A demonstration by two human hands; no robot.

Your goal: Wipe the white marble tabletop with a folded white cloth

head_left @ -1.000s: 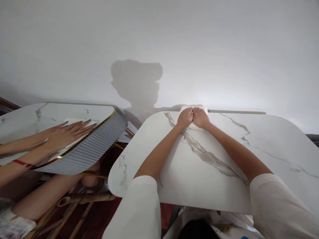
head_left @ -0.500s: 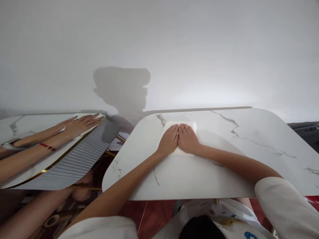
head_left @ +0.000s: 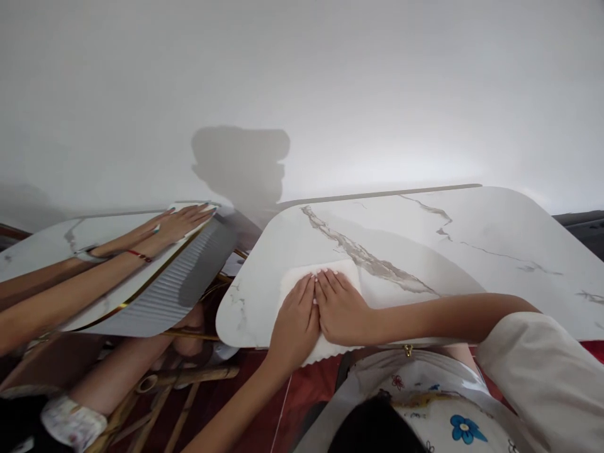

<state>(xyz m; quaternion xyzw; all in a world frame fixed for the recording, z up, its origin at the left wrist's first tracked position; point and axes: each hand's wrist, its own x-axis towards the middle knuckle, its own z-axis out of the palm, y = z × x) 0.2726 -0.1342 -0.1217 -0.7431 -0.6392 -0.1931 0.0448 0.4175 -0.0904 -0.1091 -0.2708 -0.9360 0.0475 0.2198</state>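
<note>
A white cloth point(head_left: 289, 283) with a wavy edge lies on the marble-patterned tabletop point(head_left: 481, 220), near the side closest to me. Its lower corner hangs past the table's front edge. My left hand point(head_left: 296, 318) rests flat on the cloth with fingers stretched forward. Beside it, touching at the fingertips and thumbs, my right hand point(head_left: 342, 308) also presses flat on the cloth. Neither hand is wrapped round anything. The middle of the cloth is hidden under both palms.
At left, another person's hands point(head_left: 184, 221) lie flat on a white cloth on a second marble-patterned table point(head_left: 51, 239) with a gold-edged, ribbed side. A pale wall point(head_left: 377, 94) stands behind both tables. Bamboo poles point(head_left: 189, 377) show below on the red floor.
Both my hands and the cloth have slid toward me and slightly left, from mid-table to the front edge. A grey-brown vein in the tabletop is now uncovered. The view has shifted slightly.
</note>
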